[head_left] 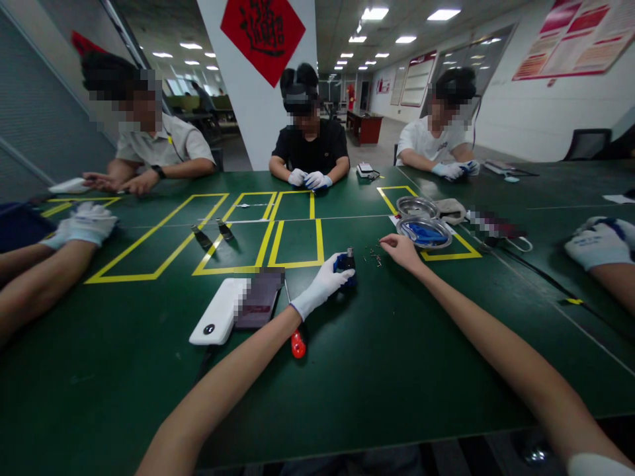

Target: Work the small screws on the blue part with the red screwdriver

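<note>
Work Layout on the Green Surface (pixel 377 390)

At far left, two dark cylindrical parts (pixel 200 237) are stood beside yellow marking tape (pixel 178 246), presumably set aside to leave the near area free. A white device (pixel 215 317) and a dark phone (pixel 260 301) are laid side by side. To their right, a red-handled screwdriver (pixel 298 346) is placed with its handle toward the near edge, probably for ready pickup. In the gloved left hand (pixel 325 285), a similar part (pixel 350 255) is clasped upright, apparently so that its metal end is left exposed. Farther right, small loose pieces (pixel 373 256) are scattered beside the bare right hand (pixel 401 250), left ungloved perhaps for finer feel. Its grip is narrowed; whether anything is pinched cannot be told. Beyond, metal dishes (pixel 444 243) are placed, blue material being contained in the nearer one.
</note>
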{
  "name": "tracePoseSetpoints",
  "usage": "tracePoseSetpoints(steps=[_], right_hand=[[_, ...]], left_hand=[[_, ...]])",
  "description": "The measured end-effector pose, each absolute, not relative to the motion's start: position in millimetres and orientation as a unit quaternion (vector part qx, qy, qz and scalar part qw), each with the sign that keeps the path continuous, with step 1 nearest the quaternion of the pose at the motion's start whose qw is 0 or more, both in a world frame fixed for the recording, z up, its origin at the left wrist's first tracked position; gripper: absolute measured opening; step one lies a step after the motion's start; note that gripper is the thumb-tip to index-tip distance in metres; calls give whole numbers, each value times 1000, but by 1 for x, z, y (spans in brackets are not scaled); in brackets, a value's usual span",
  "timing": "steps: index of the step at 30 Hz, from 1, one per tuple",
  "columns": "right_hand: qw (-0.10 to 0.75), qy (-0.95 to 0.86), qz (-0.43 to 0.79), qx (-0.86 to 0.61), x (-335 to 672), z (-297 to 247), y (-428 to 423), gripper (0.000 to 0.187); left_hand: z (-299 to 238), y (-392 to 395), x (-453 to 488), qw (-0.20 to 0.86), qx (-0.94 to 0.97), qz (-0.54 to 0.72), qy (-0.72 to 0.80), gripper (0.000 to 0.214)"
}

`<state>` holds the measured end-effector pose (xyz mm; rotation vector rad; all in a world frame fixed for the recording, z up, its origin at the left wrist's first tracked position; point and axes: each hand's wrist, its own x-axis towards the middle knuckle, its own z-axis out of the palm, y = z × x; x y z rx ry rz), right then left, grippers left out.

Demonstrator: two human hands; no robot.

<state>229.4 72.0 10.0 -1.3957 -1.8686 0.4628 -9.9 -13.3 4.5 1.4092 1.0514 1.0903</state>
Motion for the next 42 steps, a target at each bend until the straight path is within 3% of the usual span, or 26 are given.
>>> tracePoseSetpoints(steps=[5, 13, 21, 24, 28, 33, 36, 42], right_hand=[[227, -781, 167, -557, 232, 7, 97, 19], [162, -801, 142, -559, 218, 7, 103, 13], [206, -786, 156, -561, 219, 7, 92, 10], [269, -774, 177, -545, 217, 13, 82, 14], [358, -722, 308, -505, 199, 20, 54, 20], [377, -710, 415, -427, 175, 30, 20, 21], [387, -724, 397, -410, 168, 35, 11, 20], [404, -787, 250, -393, 165, 36, 5, 15]], left_hand=[[13, -18, -10, 505, 573, 461, 452, 43], [9, -14, -13, 511, 574, 461, 444, 42], [5, -11, -11, 546, 533, 470, 444, 49], [3, -10, -10, 564, 511, 477, 441, 49], [6, -10, -9, 577, 501, 476, 435, 42], [11, -11, -8, 577, 495, 490, 426, 43], [11, -11, -9, 579, 488, 494, 427, 44], [13, -11, -8, 599, 471, 498, 413, 43]])
